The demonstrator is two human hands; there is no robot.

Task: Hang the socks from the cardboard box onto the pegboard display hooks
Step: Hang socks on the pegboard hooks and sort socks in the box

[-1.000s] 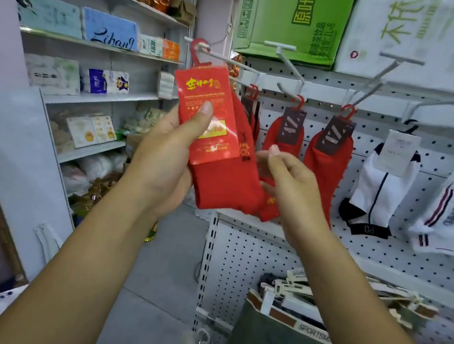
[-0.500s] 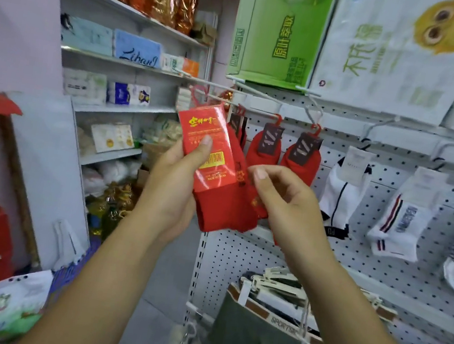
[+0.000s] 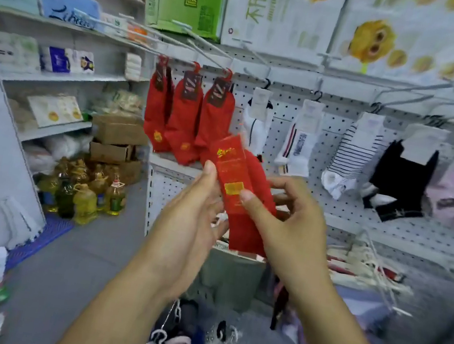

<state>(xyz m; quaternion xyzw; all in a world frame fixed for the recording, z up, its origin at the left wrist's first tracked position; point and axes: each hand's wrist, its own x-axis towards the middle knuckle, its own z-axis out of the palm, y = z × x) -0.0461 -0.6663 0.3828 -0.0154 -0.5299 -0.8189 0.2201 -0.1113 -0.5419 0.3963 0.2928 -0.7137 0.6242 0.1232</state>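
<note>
A pair of red socks with a red paper label sits between both hands in front of the white pegboard. My right hand pinches it, thumb on the label's yellow patch. My left hand touches its left edge with thumb and fingers mostly straight. Three red sock pairs hang on metal hooks at the pegboard's left end. White, striped, black and pink socks hang further right. The cardboard box the socks come from cannot be picked out.
Long bare hooks jut out towards me above the socks. Shelves with packaged goods stand on the left, with brown cartons and oil bottles on the floor. Clothes on hangers and loose garments lie below the pegboard.
The held red socks came off the far-left hook and dropped lower and to the right. My right hand took hold of the label; my left thumb slid off to its edge. The view pulled back.
</note>
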